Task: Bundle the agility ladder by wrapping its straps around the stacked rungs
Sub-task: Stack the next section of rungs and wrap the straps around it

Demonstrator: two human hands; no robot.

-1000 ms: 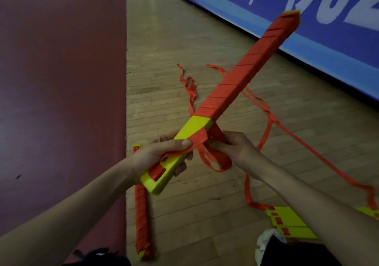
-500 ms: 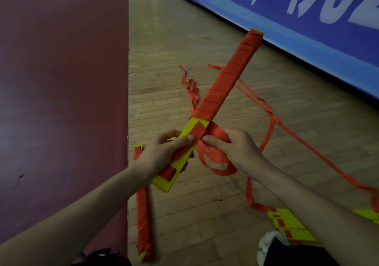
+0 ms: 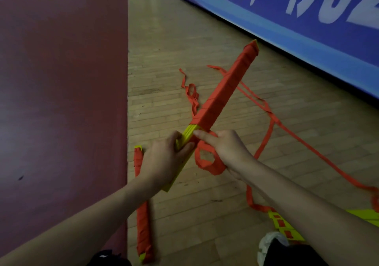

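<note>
Rung stack [image 3: 223,93] far end has dropped and swung left vs. 1 s ago. The stack has also rolled, so the yellow rung edges now face up.

Left hand [image 3: 164,159]: fingers curled over the bare yellow section, gripping it from above.

Right hand [image 3: 227,151]: index finger straight, tip on the stack at the yellow/orange boundary; remaining fingers curled, holding a loop of strap [image 3: 205,163].

Stack pos.: held above the hardwood floor [image 3: 164,50]. Long axis runs lower left to upper right, w/ the wrapped far end toward the blue banner [image 3: 307,30].

Slack strap trails across the floor at right.
</note>
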